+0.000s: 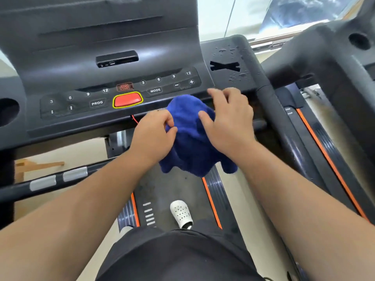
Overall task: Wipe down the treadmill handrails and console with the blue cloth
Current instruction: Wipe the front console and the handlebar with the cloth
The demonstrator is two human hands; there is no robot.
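Observation:
The blue cloth (190,136) hangs bunched in the air just in front of the console's lower edge. My left hand (154,136) pinches the cloth's left side between thumb and curled fingers. My right hand (227,120) lies over the cloth's right side with its thumb pressed into the fabric and its fingers loosely bent above it. The black console (121,78) carries numbered buttons, PROG and MODE keys and a red stop button (127,100). The left handrail (50,181) has silver pads. The right handrail (272,110) runs down from the console's corner.
Water droplets sit on the console's right tray (229,55). A second machine's dark frame (328,63) stands close on the right. A cup recess (8,110) is at the console's left. My white shoe (181,213) stands on the treadmill belt (162,189) below.

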